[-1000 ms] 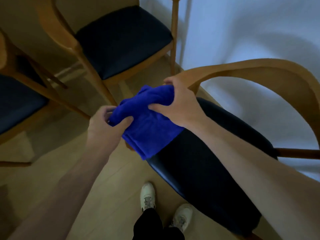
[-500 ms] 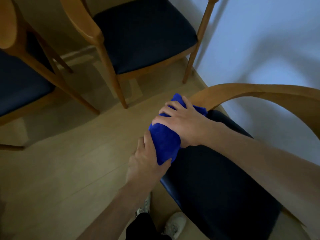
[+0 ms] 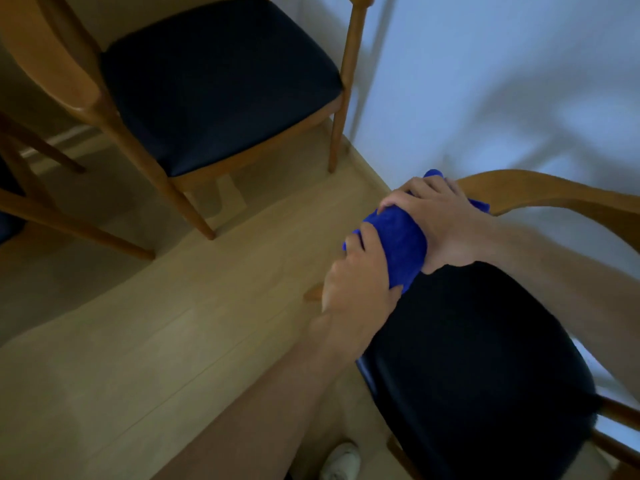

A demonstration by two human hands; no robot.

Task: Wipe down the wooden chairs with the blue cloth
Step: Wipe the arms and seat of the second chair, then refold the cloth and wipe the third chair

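Blue cloth (image 3: 401,244) bunched over front end of wooden chair (image 3: 540,192) armrest.

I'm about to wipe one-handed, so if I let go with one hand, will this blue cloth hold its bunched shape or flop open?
Probably flop. The blue cloth looks soft and thick, bunched only because the left hand and right hand both grip it. A loose corner already sticks out near the chair's wooden armrest. It likely weighs little, so one hand should manage.

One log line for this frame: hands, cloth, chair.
left hand: grips blue cloth | right hand: holds cloth on top | cloth: bunched at near chair front arm end | phase: wiping
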